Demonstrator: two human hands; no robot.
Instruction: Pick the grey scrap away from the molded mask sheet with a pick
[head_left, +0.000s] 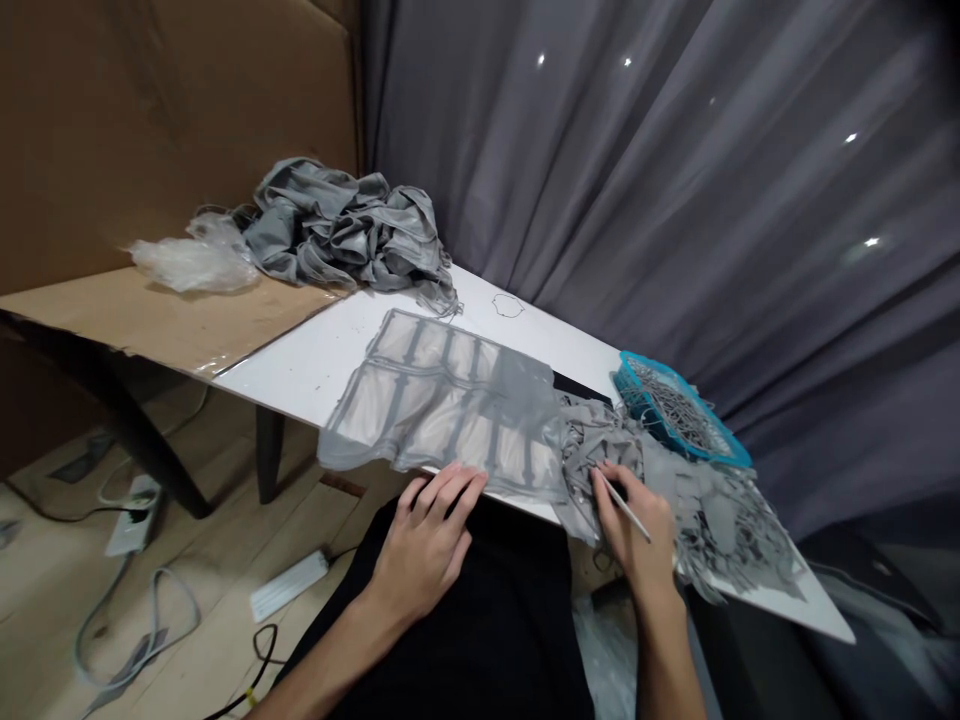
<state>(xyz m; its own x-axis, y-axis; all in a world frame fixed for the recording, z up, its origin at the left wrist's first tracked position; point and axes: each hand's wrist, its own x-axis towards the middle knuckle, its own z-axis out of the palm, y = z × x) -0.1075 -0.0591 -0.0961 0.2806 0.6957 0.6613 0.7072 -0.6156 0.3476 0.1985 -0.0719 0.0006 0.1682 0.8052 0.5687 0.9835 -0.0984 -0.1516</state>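
Observation:
A flat grey fabric panel with rows of clear plastic pockets lies across the white table, its near edge reaching the table's front. On that near edge rest the fingertips of my left hand, fingers apart and gently bent, holding nothing. My right hand is closed around a slim, pale, pen-like tool; its exact kind does not show. The tool's tip points into crumpled grey fabric just right of the panel. Grey strips and scraps lie beyond my right hand.
A blue basket full of small grey pieces stands at the table's back right. Crumpled grey fabric and a clear plastic bag lie at the far left, by a cardboard box. A grey curtain hangs behind. Cables and power strips lie on the floor.

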